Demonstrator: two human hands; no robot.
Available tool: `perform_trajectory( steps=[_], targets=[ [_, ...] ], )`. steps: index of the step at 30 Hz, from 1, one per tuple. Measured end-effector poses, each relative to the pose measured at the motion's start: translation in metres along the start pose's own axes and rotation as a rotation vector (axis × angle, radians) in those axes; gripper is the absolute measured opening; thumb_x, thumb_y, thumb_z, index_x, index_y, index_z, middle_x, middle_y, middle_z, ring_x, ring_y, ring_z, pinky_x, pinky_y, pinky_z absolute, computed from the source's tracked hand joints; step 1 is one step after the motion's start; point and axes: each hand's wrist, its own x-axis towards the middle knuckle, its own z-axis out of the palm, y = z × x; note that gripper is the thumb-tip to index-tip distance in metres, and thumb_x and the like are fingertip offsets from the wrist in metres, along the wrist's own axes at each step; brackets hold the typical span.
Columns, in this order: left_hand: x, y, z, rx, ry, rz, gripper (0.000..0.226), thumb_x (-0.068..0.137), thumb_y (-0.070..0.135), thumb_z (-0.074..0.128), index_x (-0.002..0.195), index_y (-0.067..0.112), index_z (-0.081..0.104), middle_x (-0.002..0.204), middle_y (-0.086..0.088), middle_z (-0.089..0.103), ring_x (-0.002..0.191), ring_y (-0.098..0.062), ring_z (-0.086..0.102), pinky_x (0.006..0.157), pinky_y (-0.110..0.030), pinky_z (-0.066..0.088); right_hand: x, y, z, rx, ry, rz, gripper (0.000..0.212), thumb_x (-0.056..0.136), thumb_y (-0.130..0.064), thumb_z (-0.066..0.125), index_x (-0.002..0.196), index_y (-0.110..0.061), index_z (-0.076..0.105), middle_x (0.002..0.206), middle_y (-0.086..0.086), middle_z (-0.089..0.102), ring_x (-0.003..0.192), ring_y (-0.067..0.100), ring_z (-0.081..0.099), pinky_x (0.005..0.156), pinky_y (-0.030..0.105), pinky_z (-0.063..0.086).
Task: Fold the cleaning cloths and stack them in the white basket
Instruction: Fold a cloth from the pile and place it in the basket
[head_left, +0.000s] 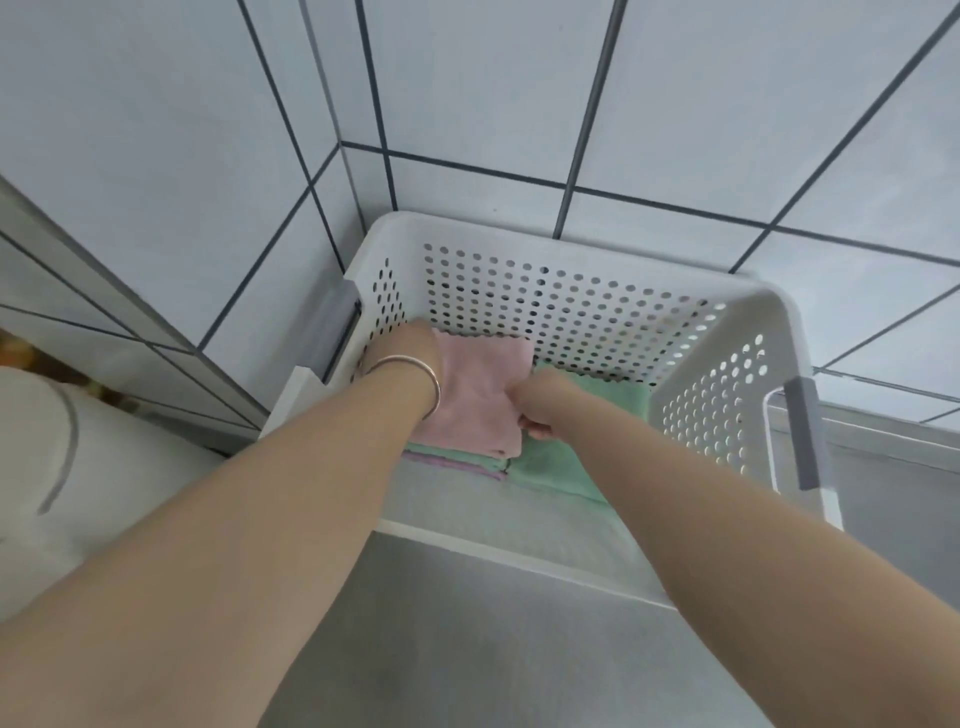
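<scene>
Left hand (415, 348) fingers hidden behind the pink cloth (478, 395).

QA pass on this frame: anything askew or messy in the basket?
Nothing stands out. The pink cloth lies folded on the left stack in the white basket, both hands on it; the green cloth lies flat beside it. No spills or damage visible.

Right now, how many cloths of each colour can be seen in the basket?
Pink cloth, top of the left stack, under both hands: 1
Green cloths: 2, one under the pink, one on the right
Purple cloth, only an edge showing: 1
Total visible: 4
</scene>
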Motion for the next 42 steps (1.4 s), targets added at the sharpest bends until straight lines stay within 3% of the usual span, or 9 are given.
perform_trajectory(
  steps=[5, 10, 14, 20, 26, 29, 33, 38, 42],
  targets=[
    [-0.025, 0.014, -0.012, 0.153, 0.198, 0.238, 0.04, 0.086, 0.002, 0.045, 0.125, 0.006, 0.042, 0.124, -0.014, 0.042, 0.105, -0.032, 0.05, 0.083, -0.04, 0.047, -0.023, -0.01, -0.017, -0.13, -0.036, -0.032, 0.029, 0.097, -0.012, 0.042, 0.069, -0.003, 0.047, 0.063, 0.01, 0.052, 0.052, 0.016, 0.052, 0.052, 0.023, 0.05],
    [-0.089, 0.056, -0.061, -0.16, 0.457, 0.585, 0.027, 0.09, 0.017, 0.045, 0.114, 0.018, 0.056, 0.114, -0.006, 0.059, 0.099, -0.03, 0.059, 0.082, -0.04, 0.049, -0.099, -0.009, -0.054, -0.485, 0.424, -0.535, 0.022, 0.091, -0.01, 0.04, 0.106, -0.005, 0.056, 0.101, 0.013, 0.063, 0.095, 0.029, 0.061, 0.064, 0.028, 0.038],
    [-0.167, 0.08, -0.072, -0.39, 0.804, 0.854, 0.03, 0.083, 0.024, 0.037, 0.097, 0.015, 0.063, 0.093, -0.007, 0.064, 0.083, -0.031, 0.062, 0.067, -0.038, 0.05, -0.178, 0.046, -0.079, -0.217, 0.811, -0.822, 0.019, 0.088, -0.011, 0.042, 0.091, -0.009, 0.061, 0.086, 0.011, 0.066, 0.079, 0.033, 0.059, 0.059, 0.033, 0.04],
    [-0.278, 0.197, -0.002, -0.575, 0.599, 1.238, 0.027, 0.082, 0.025, 0.04, 0.093, 0.018, 0.064, 0.086, 0.002, 0.063, 0.082, -0.017, 0.056, 0.07, -0.023, 0.039, -0.224, 0.229, -0.121, -0.092, 1.278, -0.715, 0.025, 0.076, -0.023, 0.039, 0.077, -0.015, 0.062, 0.069, 0.0, 0.063, 0.053, 0.024, 0.055, 0.044, 0.021, 0.037],
    [-0.353, 0.302, 0.119, -0.478, 0.128, 1.396, 0.028, 0.077, 0.04, 0.04, 0.103, 0.037, 0.05, 0.097, 0.012, 0.064, 0.084, -0.005, 0.061, 0.067, -0.028, 0.052, -0.228, 0.421, -0.135, -0.043, 1.206, -0.323, 0.027, 0.074, -0.033, 0.038, 0.079, -0.02, 0.061, 0.071, -0.002, 0.06, 0.056, 0.02, 0.059, 0.046, 0.022, 0.042],
    [-0.386, 0.353, 0.174, -0.357, -0.106, 1.428, 0.037, 0.082, 0.033, 0.051, 0.112, 0.046, 0.035, 0.112, 0.015, 0.057, 0.094, -0.006, 0.061, 0.077, -0.03, 0.051, -0.229, 0.511, -0.141, 0.028, 1.132, -0.139, 0.046, 0.077, -0.045, 0.028, 0.087, -0.018, 0.063, 0.086, 0.001, 0.062, 0.078, 0.023, 0.062, 0.061, 0.029, 0.044],
    [-0.426, 0.401, 0.24, -0.161, -0.196, 1.395, 0.037, 0.089, 0.03, 0.05, 0.125, 0.035, 0.043, 0.12, 0.018, 0.053, 0.108, -0.003, 0.055, 0.086, -0.021, 0.044, -0.233, 0.608, -0.156, 0.022, 1.009, 0.045, 0.025, 0.092, -0.025, 0.043, 0.107, -0.021, 0.062, 0.107, -0.007, 0.06, 0.103, 0.015, 0.055, 0.068, 0.024, 0.04],
    [-0.462, 0.438, 0.304, -0.115, -0.395, 1.188, 0.027, 0.085, 0.031, 0.054, 0.112, 0.034, 0.055, 0.108, 0.017, 0.054, 0.102, -0.007, 0.058, 0.088, -0.026, 0.047, -0.236, 0.674, -0.193, -0.001, 0.861, 0.014, 0.042, 0.09, -0.012, 0.045, 0.129, -0.026, 0.048, 0.129, -0.012, 0.05, 0.125, 0.01, 0.04, 0.085, 0.02, 0.041],
    [-0.481, 0.468, 0.324, 0.057, -0.192, 1.272, 0.021, 0.066, 0.039, 0.069, 0.086, 0.034, 0.063, 0.091, 0.017, 0.058, 0.085, -0.007, 0.061, 0.062, -0.023, 0.052, -0.24, 0.698, -0.215, 0.028, 0.74, -0.026, 0.053, 0.086, -0.011, 0.048, 0.136, -0.026, 0.039, 0.133, -0.008, 0.046, 0.124, 0.011, 0.041, 0.088, 0.023, 0.042]
  ],
)
